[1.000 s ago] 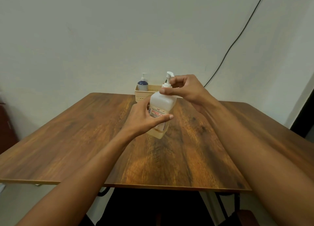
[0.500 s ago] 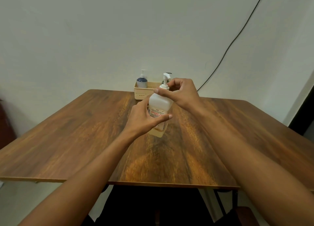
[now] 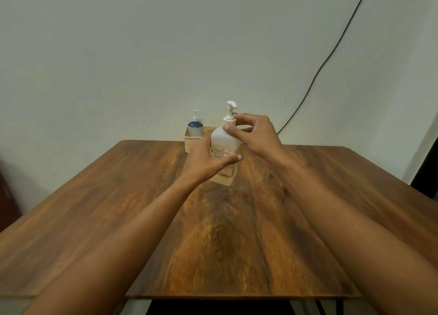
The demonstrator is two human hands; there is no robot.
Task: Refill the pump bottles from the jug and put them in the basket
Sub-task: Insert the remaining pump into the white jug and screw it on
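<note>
pump bottle [image 3: 224,141] stood mid-table [image 3: 142,208], left hand [image 3: 206,163] gripping its body, right hand [image 3: 254,134] pinching the collar (near half bare); basket [image 3: 189,141] at the far edge by the wall [image 3: 118,65].

Translucent white pump bottle [image 3: 224,144]: square-shouldered body, white pump head with nozzle pointing right, printed label with red lettering on front face. Low level of pale amber liquid at the bottom. Bottle tilts slightly, top leaning toward the wall; whether its base touches the tabletop cannot be told. It sits in front of the basket, partly covering it.

Basket [image 3: 190,141]: cream plastic, perforated wall, standing at the far edge of the table against the wall.

Second pump bottle [image 3: 195,127]: smaller, rounded, dark blue contents up to the shoulder, white pump, upright inside the basket at its left end.

A dark pump tip shows just behind the translucent bottle's neck; its bottle is hidden.
</note>
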